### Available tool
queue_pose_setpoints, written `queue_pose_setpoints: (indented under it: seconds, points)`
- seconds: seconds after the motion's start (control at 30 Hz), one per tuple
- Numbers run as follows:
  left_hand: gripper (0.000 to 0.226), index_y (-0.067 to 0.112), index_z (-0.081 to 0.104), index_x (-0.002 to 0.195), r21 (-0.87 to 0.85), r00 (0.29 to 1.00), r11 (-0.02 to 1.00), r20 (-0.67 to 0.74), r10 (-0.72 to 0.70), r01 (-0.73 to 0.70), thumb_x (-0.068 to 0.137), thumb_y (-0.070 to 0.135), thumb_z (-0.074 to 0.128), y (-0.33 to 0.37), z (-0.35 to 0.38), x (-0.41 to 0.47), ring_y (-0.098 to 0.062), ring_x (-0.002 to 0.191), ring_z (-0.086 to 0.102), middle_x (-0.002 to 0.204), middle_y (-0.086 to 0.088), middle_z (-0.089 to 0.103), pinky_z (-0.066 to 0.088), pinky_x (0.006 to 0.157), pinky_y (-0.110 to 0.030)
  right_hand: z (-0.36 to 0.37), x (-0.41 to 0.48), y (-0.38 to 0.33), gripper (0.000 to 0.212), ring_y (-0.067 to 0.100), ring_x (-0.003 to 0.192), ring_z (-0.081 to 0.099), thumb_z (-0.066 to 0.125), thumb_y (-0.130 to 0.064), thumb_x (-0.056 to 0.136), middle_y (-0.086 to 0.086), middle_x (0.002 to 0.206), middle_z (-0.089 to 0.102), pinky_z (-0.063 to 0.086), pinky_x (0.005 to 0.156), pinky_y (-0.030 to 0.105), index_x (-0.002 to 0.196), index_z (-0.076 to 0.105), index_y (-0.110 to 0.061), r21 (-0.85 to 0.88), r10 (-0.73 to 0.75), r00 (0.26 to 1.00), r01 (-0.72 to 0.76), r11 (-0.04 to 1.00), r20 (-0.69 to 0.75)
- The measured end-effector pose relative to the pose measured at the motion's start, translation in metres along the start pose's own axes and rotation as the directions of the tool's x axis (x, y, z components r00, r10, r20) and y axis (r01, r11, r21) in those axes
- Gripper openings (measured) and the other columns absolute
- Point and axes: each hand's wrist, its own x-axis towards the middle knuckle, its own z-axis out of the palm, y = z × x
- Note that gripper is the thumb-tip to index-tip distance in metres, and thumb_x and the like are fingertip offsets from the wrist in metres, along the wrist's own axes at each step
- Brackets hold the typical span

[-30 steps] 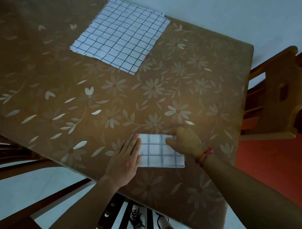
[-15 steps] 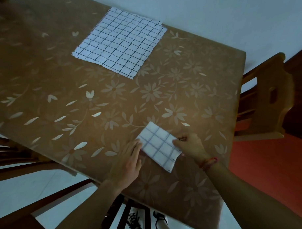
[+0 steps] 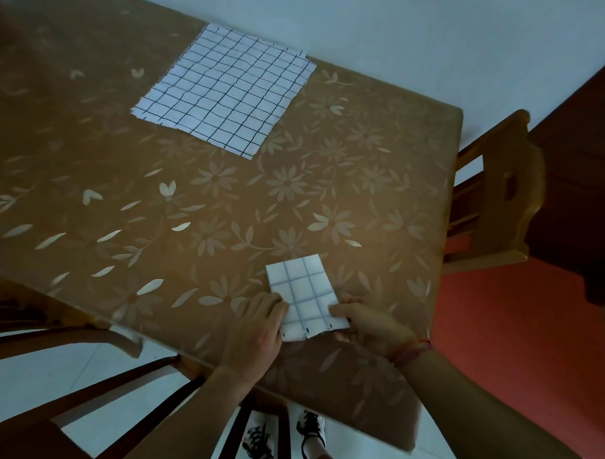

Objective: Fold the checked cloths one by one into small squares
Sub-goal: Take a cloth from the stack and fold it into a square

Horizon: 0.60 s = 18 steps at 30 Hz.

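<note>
**Both hands grip a folded cloth at the near edge of the worktop**

Nearest the camera, a pair of black-and-white laced shoes stands on pale floor tiles, behind the dark slats of a wooden chair. Above them, the left hand has its fingers curled against the lower left edge of the folded checked cloth and holds it there. The right hand, with a red bracelet at its wrist, pinches the cloth's lower right edge, thumb on top.

The cloth is a small upright rectangle, white with faint blue lines. It lies flat near the front edge of the worktop, which is covered by a brown tablecloth printed with pale flowers. Its frayed bottom edge sits between the two hands.

Well apart from it, toward the far edge, the spread checked cloths lie open and flat, white with dark grid lines, layered edges showing at the left corner. A second wooden chair stands at the right end of the worktop, on red floor.
</note>
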Motion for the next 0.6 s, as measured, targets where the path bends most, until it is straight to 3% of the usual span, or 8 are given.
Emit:
queue_pose_setpoints:
  seconds: [0.2,0.27,0.33,0.4,0.47,0.5,0.57,0.6]
  points:
    - [0.012,0.015,0.067,0.091,-0.012,0.999,0.999,-0.026,-0.046,0.046,0.08,0.017,0.065,-0.005,-0.003,-0.013,-0.02,0.089,0.052,0.09,0.0,0.063,0.046,0.081,-0.034,-0.001,-0.02,0.005,0.025,0.033,0.079,0.073,0.046,-0.014,0.099,0.012,0.1,0.075,0.054,0.06,0.031,0.116,0.061,-0.026,-0.025,-0.06,0.998,0.06,0.998,0.021]
    - [0.017,0.016,0.068,0.092,-0.026,0.997,0.997,-0.012,-0.07,0.07,0.085,0.023,0.054,-0.005,-0.004,-0.019,-0.019,0.088,0.054,0.089,0.002,0.064,0.044,0.08,-0.032,-0.004,-0.019,0.013,0.032,0.02,0.065,0.071,0.048,-0.003,0.095,0.008,0.092,0.072,0.054,0.056,0.03,0.115,0.06,-0.025,-0.244,-0.238,0.971,0.225,0.943,-0.025]
    - [0.021,0.018,0.069,0.094,-0.04,0.994,0.994,0.007,-0.106,0.106,0.087,0.025,0.051,-0.006,-0.004,-0.026,-0.018,0.088,0.056,0.09,0.004,0.065,0.041,0.081,-0.029,-0.01,-0.018,0.021,0.037,0.004,0.067,0.063,0.053,0.003,0.088,0.003,0.097,0.068,0.052,0.065,0.022,0.112,0.064,-0.023,-0.631,-0.495,0.866,0.419,0.653,0.063]
    - [0.016,0.018,0.07,0.095,-0.057,0.99,0.988,0.014,-0.143,0.143,0.088,0.023,0.056,-0.008,-0.004,-0.032,-0.016,0.087,0.057,0.089,0.006,0.067,0.042,0.082,-0.03,-0.012,-0.014,0.031,0.034,0.003,0.085,0.059,0.062,-0.006,0.084,-0.005,0.11,0.059,0.047,0.076,0.015,0.111,0.067,-0.026,-0.823,-0.593,0.78,0.461,0.333,0.197]
    - [0.014,0.019,0.07,0.093,-0.083,0.983,0.979,0.015,-0.184,0.184,0.089,0.024,0.057,-0.008,-0.005,-0.035,-0.014,0.084,0.058,0.086,0.007,0.068,0.043,0.081,-0.03,-0.008,-0.011,0.033,0.033,0.009,0.094,0.057,0.072,-0.014,0.081,-0.006,0.112,0.053,0.049,0.082,0.02,0.112,0.07,-0.025,-0.864,-0.618,0.742,0.464,0.193,0.26]
    - [0.017,0.019,0.07,0.093,-0.099,0.979,0.974,0.017,-0.205,0.205,0.09,0.027,0.055,-0.007,-0.006,-0.036,-0.014,0.083,0.059,0.084,0.008,0.068,0.044,0.081,-0.03,-0.005,-0.005,0.032,0.034,0.01,0.096,0.056,0.074,-0.014,0.08,-0.006,0.112,0.053,0.05,0.083,0.022,0.112,0.071,-0.024,-0.873,-0.639,0.723,0.461,0.159,0.265]
    - [0.022,0.02,0.07,0.092,-0.125,0.969,0.961,0.022,-0.246,0.247,0.089,0.032,0.052,-0.009,-0.006,-0.036,-0.013,0.082,0.058,0.083,0.009,0.067,0.046,0.079,-0.032,0.005,-0.007,0.019,0.034,0.009,0.1,0.053,0.072,-0.008,0.078,-0.005,0.111,0.058,0.05,0.086,0.023,0.11,0.073,-0.02,-0.889,-0.558,0.79,0.419,0.185,0.256]
    - [0.02,0.02,0.069,0.091,-0.134,0.963,0.954,0.025,-0.268,0.269,0.088,0.032,0.053,-0.01,-0.007,-0.036,-0.013,0.083,0.057,0.083,0.009,0.066,0.048,0.079,-0.033,-0.004,0.011,0.038,0.033,0.007,0.099,0.052,0.071,-0.005,0.076,-0.005,0.109,0.061,0.049,0.085,0.023,0.106,0.075,-0.019,-0.897,-0.612,0.744,0.424,0.124,0.267]
